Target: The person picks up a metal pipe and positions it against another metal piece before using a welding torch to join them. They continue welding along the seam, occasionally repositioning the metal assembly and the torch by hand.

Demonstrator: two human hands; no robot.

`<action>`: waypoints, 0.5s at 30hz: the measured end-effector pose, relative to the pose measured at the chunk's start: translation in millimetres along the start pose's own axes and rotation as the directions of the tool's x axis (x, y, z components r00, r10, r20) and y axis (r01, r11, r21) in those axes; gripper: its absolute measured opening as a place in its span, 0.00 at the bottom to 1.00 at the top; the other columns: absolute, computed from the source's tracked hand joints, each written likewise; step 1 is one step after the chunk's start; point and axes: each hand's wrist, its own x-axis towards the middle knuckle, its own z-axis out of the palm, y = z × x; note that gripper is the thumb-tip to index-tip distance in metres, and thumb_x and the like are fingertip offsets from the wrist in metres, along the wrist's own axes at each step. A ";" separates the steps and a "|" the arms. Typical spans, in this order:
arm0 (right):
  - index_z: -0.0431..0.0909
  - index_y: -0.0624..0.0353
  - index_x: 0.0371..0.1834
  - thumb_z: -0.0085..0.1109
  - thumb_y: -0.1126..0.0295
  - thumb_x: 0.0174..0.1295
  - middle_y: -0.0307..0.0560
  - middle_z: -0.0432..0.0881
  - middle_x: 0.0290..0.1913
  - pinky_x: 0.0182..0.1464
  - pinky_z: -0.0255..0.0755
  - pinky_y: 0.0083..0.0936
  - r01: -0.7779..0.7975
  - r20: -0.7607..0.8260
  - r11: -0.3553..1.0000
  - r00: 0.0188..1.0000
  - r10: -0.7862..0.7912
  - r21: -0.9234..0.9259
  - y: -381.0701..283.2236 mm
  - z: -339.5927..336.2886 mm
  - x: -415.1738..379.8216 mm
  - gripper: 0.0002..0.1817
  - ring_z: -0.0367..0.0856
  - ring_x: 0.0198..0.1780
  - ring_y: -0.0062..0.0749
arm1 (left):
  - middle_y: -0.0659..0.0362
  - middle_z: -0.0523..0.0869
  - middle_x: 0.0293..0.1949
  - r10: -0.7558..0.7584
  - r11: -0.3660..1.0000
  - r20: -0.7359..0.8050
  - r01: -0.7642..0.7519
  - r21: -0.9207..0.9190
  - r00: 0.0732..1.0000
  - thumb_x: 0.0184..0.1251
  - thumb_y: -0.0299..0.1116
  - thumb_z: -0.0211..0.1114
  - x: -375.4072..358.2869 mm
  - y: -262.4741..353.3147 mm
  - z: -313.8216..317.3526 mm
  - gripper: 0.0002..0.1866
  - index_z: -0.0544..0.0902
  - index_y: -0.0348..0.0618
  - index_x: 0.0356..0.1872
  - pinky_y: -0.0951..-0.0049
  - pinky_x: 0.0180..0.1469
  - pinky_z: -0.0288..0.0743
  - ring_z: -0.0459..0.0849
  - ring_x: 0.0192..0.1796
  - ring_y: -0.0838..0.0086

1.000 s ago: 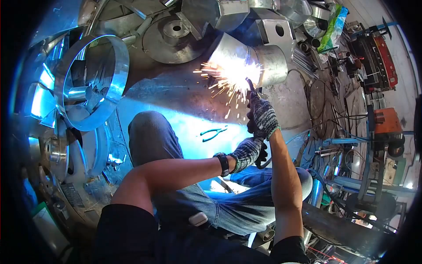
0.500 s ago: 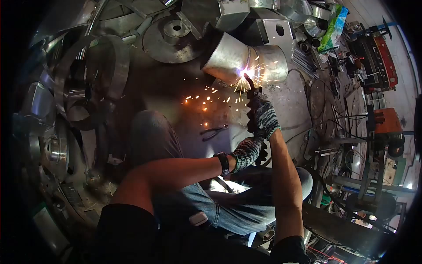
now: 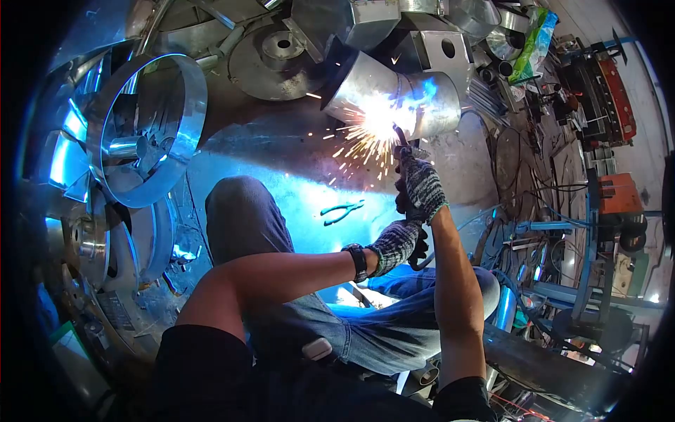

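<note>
My right hand [image 3: 425, 188], in a knitted work glove, is wrapped round a welding torch [image 3: 402, 144]. The torch's curved neck reaches up to the seam of a flared metal pipe piece [image 3: 365, 81]. A white-blue arc glows at the tip and hides that part of the seam, while sparks spray left and downward. Below the right hand, my left hand [image 3: 398, 243], gloved too, closes round the rear of the torch near its cable. A watch [image 3: 358, 261] sits on the left wrist. Left of both hands, a pair of pliers [image 3: 342, 211] lies on the floor.
A large metal ring [image 3: 191, 141] stands at the left among other steel parts. A round flanged disc [image 3: 278, 67] lies behind, and a box with a hole [image 3: 450, 60] stands past the pipe. Cables and an orange machine [image 3: 619, 193] are at the right.
The arc has grown much brighter, throwing blue light over the floor, ring and pliers. Sparks are denser around the tip. Both hands and the pipe piece look the same in position.
</note>
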 end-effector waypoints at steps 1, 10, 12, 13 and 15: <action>0.82 0.61 0.45 0.50 0.40 0.83 0.42 0.78 0.24 0.20 0.71 0.33 0.044 -0.021 0.998 0.999 -0.045 -0.036 -0.1 0.7 -0.3 0.30 0.80 0.21 0.30 | 0.53 0.91 0.40 0.002 1.000 0.019 -0.001 -0.017 1.000 0.90 0.46 0.52 2.4 -3.1 -1.5 0.22 0.84 0.35 0.49 0.62 0.48 0.90 0.93 0.41 0.64; 0.81 0.62 0.50 0.48 0.46 0.84 0.45 0.82 0.25 0.22 0.76 0.36 -0.211 0.036 0.972 0.976 0.215 -0.104 -8.2 -1.3 0.3 0.26 0.83 0.22 0.33 | 0.52 0.90 0.39 -0.015 1.000 -0.016 0.015 0.007 1.000 0.90 0.45 0.51 0.8 -2.4 0.9 0.21 0.83 0.34 0.49 0.60 0.46 0.91 0.93 0.41 0.63; 0.82 0.62 0.46 0.47 0.42 0.84 0.45 0.81 0.25 0.21 0.75 0.36 -0.365 0.022 0.931 0.931 0.364 0.023 -30.4 -1.9 -3.3 0.30 0.83 0.21 0.33 | 0.52 0.90 0.39 -0.025 1.000 -0.017 0.025 0.014 1.000 0.91 0.45 0.51 -4.8 3.8 2.5 0.22 0.83 0.34 0.49 0.61 0.47 0.91 0.93 0.41 0.62; 0.82 0.61 0.44 0.46 0.40 0.84 0.45 0.80 0.24 0.20 0.74 0.36 -0.412 0.026 0.910 0.911 0.411 0.049 -39.3 -2.8 -4.6 0.32 0.82 0.20 0.33 | 0.52 0.90 0.39 -0.021 1.000 -0.002 0.021 -0.004 1.000 0.91 0.45 0.51 -4.0 2.6 1.5 0.22 0.83 0.34 0.49 0.61 0.47 0.90 0.93 0.41 0.63; 0.82 0.61 0.43 0.45 0.38 0.84 0.45 0.79 0.23 0.20 0.74 0.36 -0.459 0.030 0.886 0.889 0.458 0.073 -43.7 -4.1 -6.1 0.33 0.81 0.19 0.33 | 0.53 0.90 0.39 -0.017 1.000 0.014 0.018 -0.022 1.000 0.91 0.46 0.50 -3.8 2.1 1.9 0.22 0.82 0.34 0.49 0.61 0.46 0.90 0.93 0.41 0.63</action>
